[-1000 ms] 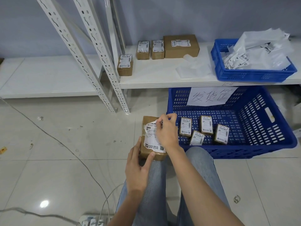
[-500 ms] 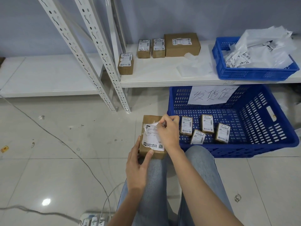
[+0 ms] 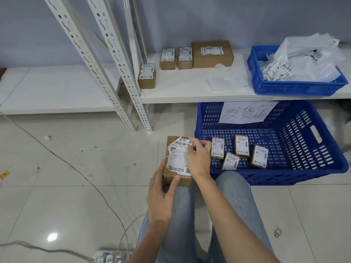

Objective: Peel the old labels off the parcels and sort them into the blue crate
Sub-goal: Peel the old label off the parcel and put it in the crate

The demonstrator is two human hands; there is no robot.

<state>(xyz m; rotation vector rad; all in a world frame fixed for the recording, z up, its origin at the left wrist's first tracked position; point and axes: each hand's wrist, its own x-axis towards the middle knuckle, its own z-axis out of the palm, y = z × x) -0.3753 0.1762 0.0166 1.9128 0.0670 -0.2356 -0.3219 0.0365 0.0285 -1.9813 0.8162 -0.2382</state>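
Near edge: power strip (image 3: pixel 110 257) on the tile floor (image 3: pixel 57 205), white cables running off to the left. Person seated, knees in jeans (image 3: pixel 182 215) pointing at the shelving.

Parcel (image 3: pixel 177 179), brown cardboard box, sits on the left knee, long side running away from the camera. Left hand (image 3: pixel 161 198) holds its near-left corner: fingers along the left side, thumb flat on the top face by the label's lower edge. Label (image 3: pixel 178 158) is white, torn and ragged along its left edge, top-left corner lifted and curled off the cardboard. Right hand (image 3: pixel 199 158) lies over the right half of the parcel, fingers curled and pinching the label at its top-right edge. So the parcel is between both hands, left at the near end, right at the far-right.

Just right of the parcel: big blue crate (image 3: pixel 303 149) on the floor, four small labelled parcels (image 3: pixel 241 149) on its bottom, handwritten paper sign (image 3: pixel 247 112) on the back wall.

Further back: white low shelf (image 3: pixel 190 88) with four more boxes, three small ones (image 3: pixel 147 75) and a larger box (image 3: pixel 212 54), loose backing paper (image 3: pixel 226 80), and a smaller blue crate (image 3: pixel 296 86) piled with peeled labels and white paper (image 3: pixel 303 61). Slotted steel uprights (image 3: pixel 95 63) left of it.
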